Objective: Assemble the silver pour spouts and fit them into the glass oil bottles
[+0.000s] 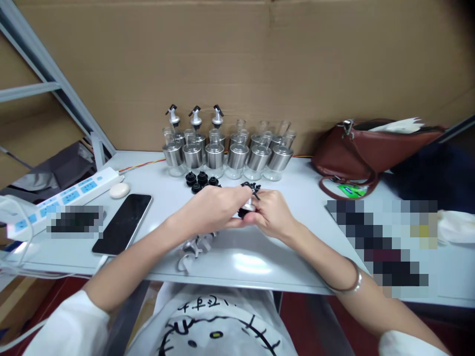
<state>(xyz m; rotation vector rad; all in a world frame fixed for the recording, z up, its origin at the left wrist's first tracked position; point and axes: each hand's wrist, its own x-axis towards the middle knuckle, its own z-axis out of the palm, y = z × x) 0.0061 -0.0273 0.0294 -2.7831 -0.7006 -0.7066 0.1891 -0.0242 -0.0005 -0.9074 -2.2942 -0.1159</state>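
Over the middle of the white table, my left hand (pixel 222 205) and my right hand (pixel 273 210) meet around a silver and black pourer spout (pixel 249 205). Fingers of both hands are closed on it and hide part of it. Just behind my left hand lie several black stoppers (pixel 200 180). Silver-grey spout parts (pixel 193 249) rest on the table below my left forearm. Farther back stand rows of glass bottles (pixel 237 158) with steel sleeves. Three bottles at the back left carry spouts (pixel 196 116) like the one in my hands.
On the left are a white power strip (pixel 70 198), a round white case (pixel 119 190) and a phone (pixel 123 223) with a cable. A brown handbag (pixel 382 151) sits at the right, near a blurred dark item (pixel 374 242). A cardboard wall (pixel 237 64) rises behind the table (pixel 297 267).
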